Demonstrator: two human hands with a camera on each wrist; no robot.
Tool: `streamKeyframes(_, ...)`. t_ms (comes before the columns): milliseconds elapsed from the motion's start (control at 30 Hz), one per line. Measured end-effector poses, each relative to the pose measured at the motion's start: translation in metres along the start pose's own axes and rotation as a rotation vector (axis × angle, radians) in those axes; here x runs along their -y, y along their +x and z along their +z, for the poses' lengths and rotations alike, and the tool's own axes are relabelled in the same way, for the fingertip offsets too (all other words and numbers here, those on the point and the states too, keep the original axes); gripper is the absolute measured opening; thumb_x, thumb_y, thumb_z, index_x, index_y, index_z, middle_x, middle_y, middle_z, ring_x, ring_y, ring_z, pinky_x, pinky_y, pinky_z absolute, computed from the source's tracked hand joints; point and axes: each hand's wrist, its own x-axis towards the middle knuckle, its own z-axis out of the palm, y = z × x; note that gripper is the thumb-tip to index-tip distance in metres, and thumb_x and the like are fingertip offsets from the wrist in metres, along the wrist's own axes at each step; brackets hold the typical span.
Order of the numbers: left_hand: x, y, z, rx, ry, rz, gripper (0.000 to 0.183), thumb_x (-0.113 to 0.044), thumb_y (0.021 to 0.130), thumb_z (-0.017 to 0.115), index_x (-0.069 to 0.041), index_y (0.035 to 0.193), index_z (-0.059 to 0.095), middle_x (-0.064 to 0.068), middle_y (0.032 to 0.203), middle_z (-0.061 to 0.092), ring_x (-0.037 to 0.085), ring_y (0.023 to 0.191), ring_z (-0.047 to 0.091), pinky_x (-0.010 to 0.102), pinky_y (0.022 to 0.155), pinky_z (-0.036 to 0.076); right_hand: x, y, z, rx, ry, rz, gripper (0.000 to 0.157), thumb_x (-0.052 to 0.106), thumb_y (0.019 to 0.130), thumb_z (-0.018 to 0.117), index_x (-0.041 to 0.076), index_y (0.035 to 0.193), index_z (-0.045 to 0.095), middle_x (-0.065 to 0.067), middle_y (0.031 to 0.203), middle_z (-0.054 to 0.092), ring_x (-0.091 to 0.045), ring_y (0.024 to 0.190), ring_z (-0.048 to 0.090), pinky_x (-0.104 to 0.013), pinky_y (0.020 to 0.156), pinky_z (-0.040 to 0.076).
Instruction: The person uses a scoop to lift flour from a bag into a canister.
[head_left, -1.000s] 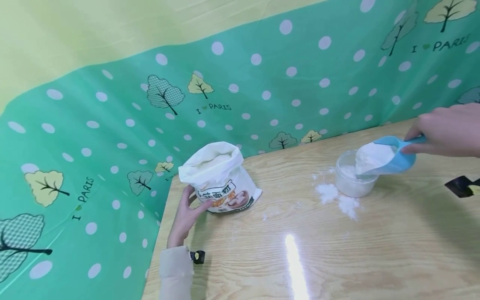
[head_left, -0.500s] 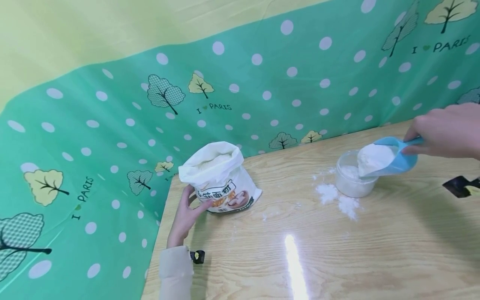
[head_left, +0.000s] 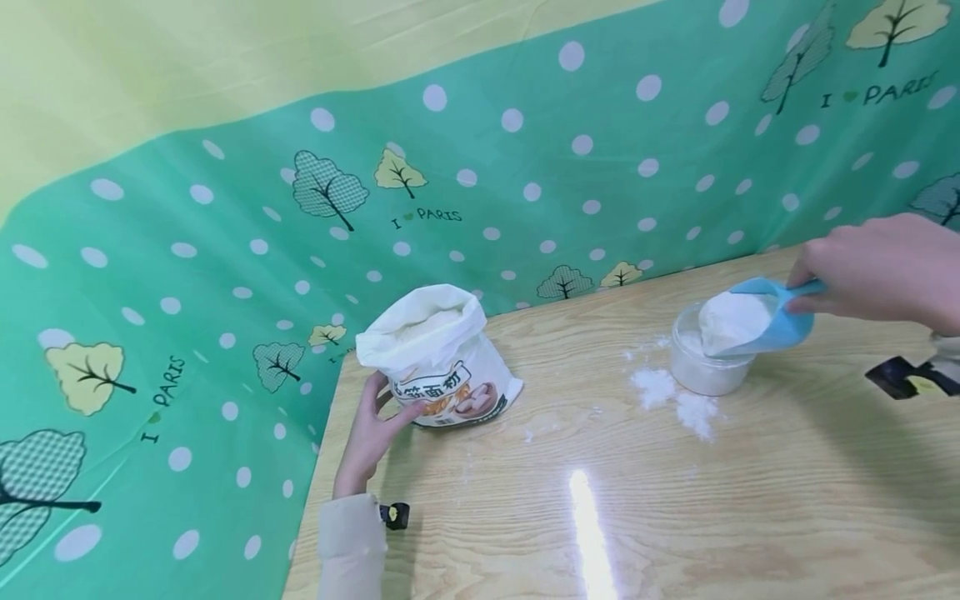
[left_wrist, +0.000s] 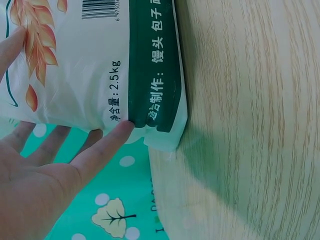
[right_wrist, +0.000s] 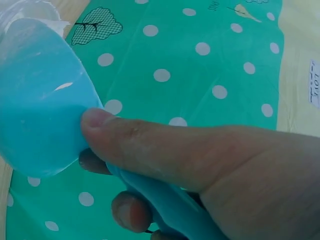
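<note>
On the left, a pale sleeve [head_left: 351, 542] is leading up to the left hand [head_left: 374, 435], which is resting against the near left side of a white printed bag [head_left: 442, 354]. Its fingers are spreading apart, fairly straight, and the tips are touching the bag without closing round it; the thumb is lying on the printed front, while the bag is partly hiding the other fingers. A small black piece [head_left: 395, 515] is sticking out beside that wrist. The bag is standing on the wooden table [head_left: 487, 500], leaning a little, its mouth gaping with a folded-down rim and white powder [head_left: 431, 325] showing inside. Behind it, a green dotted curtain [head_left: 480, 196] is running along the table's far edge. Nearer the front, a bright streak of light [head_left: 592, 533] is shining on the wood. Farther right, patches of spilled powder [head_left: 654, 387] are lying just beside a clear round tub [head_left: 705, 373], which is holding some powder. A blue scoop [head_left: 787, 329], carrying a heaped mound [head_left: 733, 321], is hovering over the tub's right part and blocking the view of its rim there; whether the two are touching, I cannot tell. At far right, the right hand [head_left: 877, 267] is gripping the scoop's handle, its thumb pressing along the top and its fingers curling beneath.
</note>
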Motion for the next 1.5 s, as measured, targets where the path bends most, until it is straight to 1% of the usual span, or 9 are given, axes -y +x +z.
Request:
streamKeyframes(167, 0.000, -0.001, 0.001, 0.002, 0.002, -0.004, 0.087, -0.031, 0.086, 0.080, -0.027, 0.154, 0.027, 0.003, 0.157, 0.028, 0.037, 0.144, 0.028, 0.058, 0.111, 0.040, -0.001, 0.000, -0.001, -0.004, -0.003, -0.001, 0.032, 0.032, 0.075, 0.085, 0.007, 0.093, 0.079, -0.011, 0.084, 0.073, -0.021, 0.066, 0.064, -0.049, 0.059, 0.058)
streamKeyframes(400, 0.000, 0.000, 0.000, 0.001, 0.006, -0.005, 0.086, -0.031, 0.086, 0.080, -0.028, 0.154, 0.027, 0.003, 0.157, 0.028, 0.037, 0.144, 0.028, 0.057, 0.108, 0.043, 0.000, -0.002, -0.007, -0.002, -0.015, 0.012, 0.034, 0.032, 0.075, 0.085, 0.005, 0.094, 0.078, -0.013, 0.084, 0.073, -0.022, 0.064, 0.063, -0.049, 0.057, 0.057)
streamKeyframes(500, 0.000, 0.000, 0.000, -0.001, 0.009, -0.002, 0.086, -0.031, 0.085, 0.080, -0.028, 0.154, 0.028, 0.003, 0.157, 0.029, 0.037, 0.143, 0.028, 0.057, 0.108, 0.042, 0.005, -0.003, -0.009, -0.011, -0.003, 0.001, 0.027, 0.030, 0.075, 0.085, 0.008, 0.090, 0.079, -0.006, 0.076, 0.070, -0.019, 0.060, 0.055, -0.042, 0.052, 0.054)
streamKeyframes(633, 0.000, 0.000, 0.000, -0.001, 0.010, 0.001, 0.086, -0.031, 0.085, 0.080, -0.028, 0.154, 0.029, 0.003, 0.157, 0.029, 0.037, 0.143, 0.029, 0.058, 0.109, 0.041, 0.009, -0.004, -0.010, -0.033, -0.002, -0.011, 0.018, 0.030, 0.074, 0.086, 0.016, 0.082, 0.077, 0.004, 0.067, 0.063, -0.016, 0.057, 0.047, -0.034, 0.047, 0.046)
streamKeyframes(767, 0.000, 0.000, 0.001, 0.000, 0.008, 0.006, 0.085, -0.030, 0.085, 0.080, -0.028, 0.153, 0.029, 0.003, 0.157, 0.029, 0.038, 0.143, 0.029, 0.058, 0.109, 0.041, 0.009, -0.003, -0.009, -0.032, -0.001, -0.014, 0.019, 0.032, 0.073, 0.086, 0.017, 0.082, 0.078, 0.005, 0.069, 0.064, -0.016, 0.057, 0.047, -0.034, 0.048, 0.047)
streamKeyframes(1000, 0.000, 0.000, -0.001, 0.002, 0.017, -0.002, 0.085, -0.032, 0.086, 0.079, -0.029, 0.154, 0.028, 0.002, 0.157, 0.028, 0.037, 0.143, 0.028, 0.057, 0.107, 0.044, 0.007, -0.002, -0.014, -0.021, -0.007, 0.010, 0.026, 0.031, 0.073, 0.087, 0.011, 0.088, 0.079, -0.001, 0.073, 0.067, -0.018, 0.059, 0.050, -0.039, 0.052, 0.054)
streamKeyframes(1133, -0.003, 0.000, -0.002, -0.001, 0.019, 0.006, 0.084, -0.031, 0.086, 0.079, -0.029, 0.153, 0.029, 0.002, 0.157, 0.028, 0.037, 0.143, 0.028, 0.057, 0.105, 0.045, 0.007, -0.002, -0.014, -0.028, 0.006, 0.008, 0.023, 0.030, 0.073, 0.087, 0.013, 0.086, 0.078, 0.001, 0.072, 0.066, -0.018, 0.059, 0.049, -0.037, 0.050, 0.051)
streamKeyframes(1267, -0.003, 0.000, -0.002, 0.000, 0.012, 0.013, 0.084, -0.030, 0.086, 0.079, -0.028, 0.153, 0.029, 0.003, 0.158, 0.028, 0.037, 0.143, 0.028, 0.058, 0.108, 0.042, 0.008, -0.003, -0.014, -0.030, 0.009, 0.004, 0.020, 0.030, 0.073, 0.087, 0.016, 0.084, 0.078, 0.003, 0.072, 0.065, -0.017, 0.059, 0.048, -0.035, 0.050, 0.049)
streamKeyframes(1500, -0.001, -0.001, -0.001, 0.000, 0.012, -0.012, 0.087, -0.031, 0.085, 0.080, -0.028, 0.154, 0.028, 0.003, 0.158, 0.027, 0.038, 0.144, 0.028, 0.058, 0.108, 0.043, 0.011, -0.003, -0.016, -0.027, -0.011, 0.002, 0.018, 0.032, 0.073, 0.087, 0.019, 0.082, 0.076, 0.006, 0.069, 0.061, -0.017, 0.060, 0.046, -0.033, 0.049, 0.045)
